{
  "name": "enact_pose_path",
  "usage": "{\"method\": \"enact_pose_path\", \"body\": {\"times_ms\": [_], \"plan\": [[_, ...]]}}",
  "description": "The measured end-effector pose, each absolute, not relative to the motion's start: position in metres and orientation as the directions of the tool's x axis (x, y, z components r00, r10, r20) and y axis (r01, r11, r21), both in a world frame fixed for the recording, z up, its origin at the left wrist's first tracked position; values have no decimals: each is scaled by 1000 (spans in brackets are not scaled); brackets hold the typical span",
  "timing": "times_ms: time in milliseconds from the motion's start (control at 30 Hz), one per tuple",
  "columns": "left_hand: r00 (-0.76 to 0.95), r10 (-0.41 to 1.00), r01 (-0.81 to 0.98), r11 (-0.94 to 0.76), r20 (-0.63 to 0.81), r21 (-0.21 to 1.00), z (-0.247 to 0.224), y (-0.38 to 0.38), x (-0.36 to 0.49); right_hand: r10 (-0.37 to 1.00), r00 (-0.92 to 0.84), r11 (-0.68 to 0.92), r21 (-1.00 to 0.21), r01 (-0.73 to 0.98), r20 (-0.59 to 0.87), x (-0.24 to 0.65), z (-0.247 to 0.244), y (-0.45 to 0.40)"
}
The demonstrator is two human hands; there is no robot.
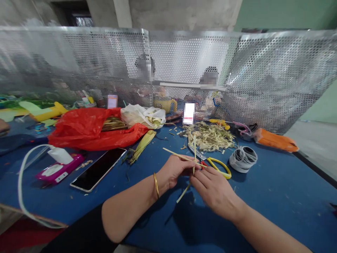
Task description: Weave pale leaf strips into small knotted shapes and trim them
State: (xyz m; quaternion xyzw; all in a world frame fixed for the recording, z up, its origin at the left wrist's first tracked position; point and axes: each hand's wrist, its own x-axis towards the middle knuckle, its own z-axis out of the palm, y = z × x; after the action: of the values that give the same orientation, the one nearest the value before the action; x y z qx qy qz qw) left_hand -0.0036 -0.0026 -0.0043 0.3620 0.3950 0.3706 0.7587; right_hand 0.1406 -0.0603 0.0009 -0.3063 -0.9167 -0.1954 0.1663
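Together, left hand [175, 171] and right hand [214, 191] grip pale strips [195, 151]; rightward, blue desk [276, 200] stretches to its dark edge [316, 169]; scissors [210, 161] and spool [241, 161] crowd ahead.

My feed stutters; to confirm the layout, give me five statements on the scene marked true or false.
1. The left hand and right hand both hold pale strips. True.
2. The gold bangle is on the right wrist. False: it circles the left one.
3. The dark phone lies on the blue table. True.
4. The orange packet is left of the red bag. False: it lies to the right.
5. The white spool sits right of the yellow-handled scissors. True.
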Motion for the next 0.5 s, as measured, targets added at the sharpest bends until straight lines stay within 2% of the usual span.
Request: {"method": "enact_pose_path", "body": {"times_ms": [133, 200, 267, 333, 500], "plan": [[373, 873, -289, 430, -313, 855, -1, -2, -5, 489, -745, 751, 216, 624, 454, 143, 4, -59], [373, 877, -297, 421, -302, 857, 2, 0, -8, 566, -635, 663, 168, 730, 526, 148, 8, -55], [384, 870, -298, 433, -308, 851, 5, 3, -10, 665, -462, 502, 106, 858, 587, 155, 12, -51], [391, 862, -306, 453, -323, 837, 7, 5, -12, 747, -362, 397, 62, 916, 557, 160, 15, -47], [351, 868, -280, 454, -351, 846, 5, 5, -11, 834, -384, 441, -61, 895, 397, 160, 9, -45]]}}
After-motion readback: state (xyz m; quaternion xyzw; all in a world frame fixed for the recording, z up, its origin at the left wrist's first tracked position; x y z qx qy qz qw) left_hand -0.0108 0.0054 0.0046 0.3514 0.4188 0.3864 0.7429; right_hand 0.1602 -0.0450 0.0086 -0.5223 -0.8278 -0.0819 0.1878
